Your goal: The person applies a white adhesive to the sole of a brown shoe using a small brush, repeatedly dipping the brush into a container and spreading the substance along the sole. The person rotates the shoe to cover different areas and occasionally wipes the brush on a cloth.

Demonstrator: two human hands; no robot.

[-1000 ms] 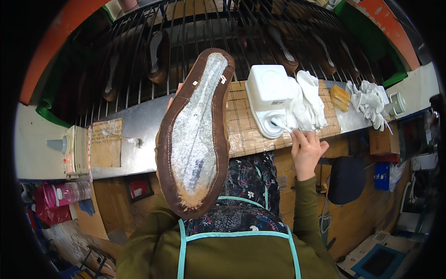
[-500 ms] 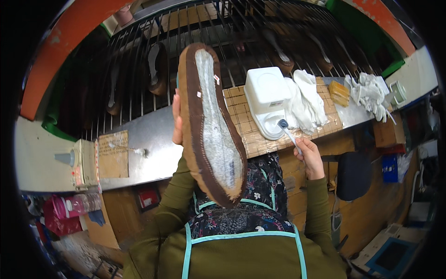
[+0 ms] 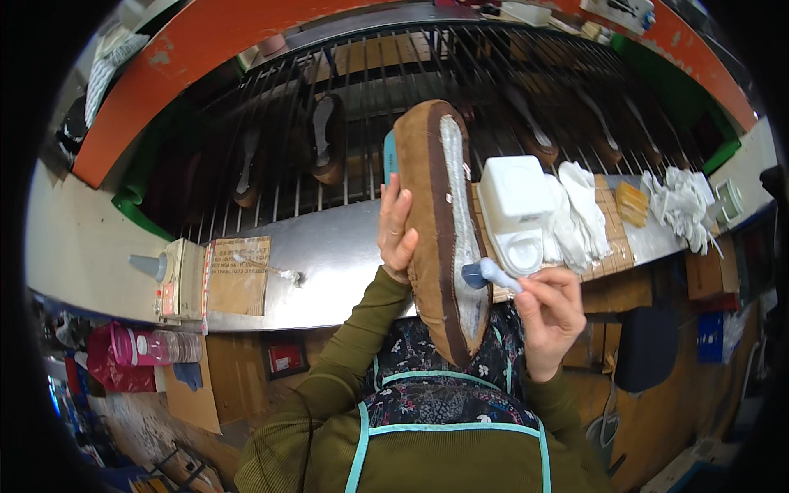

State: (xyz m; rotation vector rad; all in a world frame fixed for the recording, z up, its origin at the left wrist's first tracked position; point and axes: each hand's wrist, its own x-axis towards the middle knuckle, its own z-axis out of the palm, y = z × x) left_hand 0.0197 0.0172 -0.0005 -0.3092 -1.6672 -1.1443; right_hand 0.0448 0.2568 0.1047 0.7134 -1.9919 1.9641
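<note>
Above the steel bench (image 3: pixel 329 263), the left hand (image 3: pixel 397 230) grips a brown, glue-glossed shoe (image 3: pixel 440 222); the right hand (image 3: pixel 549 316) pinches a brush (image 3: pixel 486 273).

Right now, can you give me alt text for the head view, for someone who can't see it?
A person's left hand holds a brown shoe sole-up while the right hand presses a small brush to its glossy sole. Behind, on a metal bench, sit a white container and white gloves, below a wire rack holding more shoes.
</note>
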